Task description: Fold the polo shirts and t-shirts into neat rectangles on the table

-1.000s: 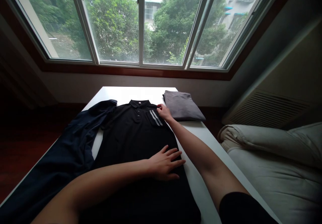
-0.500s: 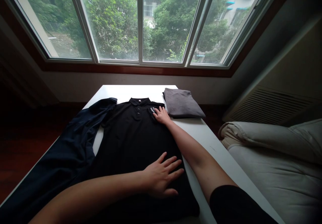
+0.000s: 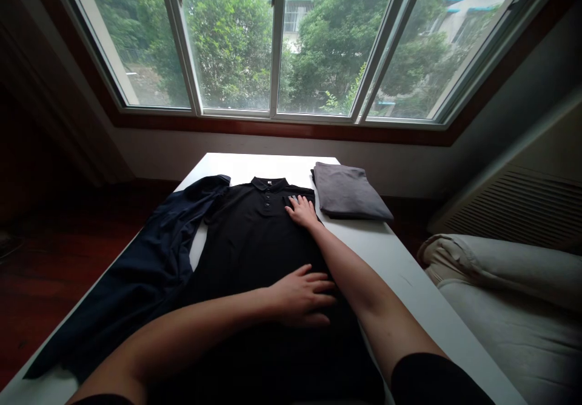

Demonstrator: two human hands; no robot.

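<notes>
A black polo shirt [image 3: 254,241] lies spread on the white table [image 3: 400,271], its collar toward the window. My right hand [image 3: 302,211] rests with fingers apart on the shirt's upper right part, by the striped edge of a sleeve. Lower down, my left hand [image 3: 304,296] reaches across the shirt's right side, fingers spread and palm down. Neither hand grips anything. Dark navy clothing [image 3: 136,265] lies rumpled along the shirt's left side. Beyond my right hand is a folded grey garment [image 3: 350,190], with something dark beneath it.
A wide window [image 3: 275,41] with a brown frame stands behind the table. To the right are a pale cushioned seat [image 3: 509,308] and a slatted panel [image 3: 522,205]. Dark reddish floor [image 3: 54,271] shows at the left.
The view has shifted, so the table and clothes appear farther right. My left hand has moved up the shirt, toward the collar. My right hand has moved slightly inward from the sleeve edge.
</notes>
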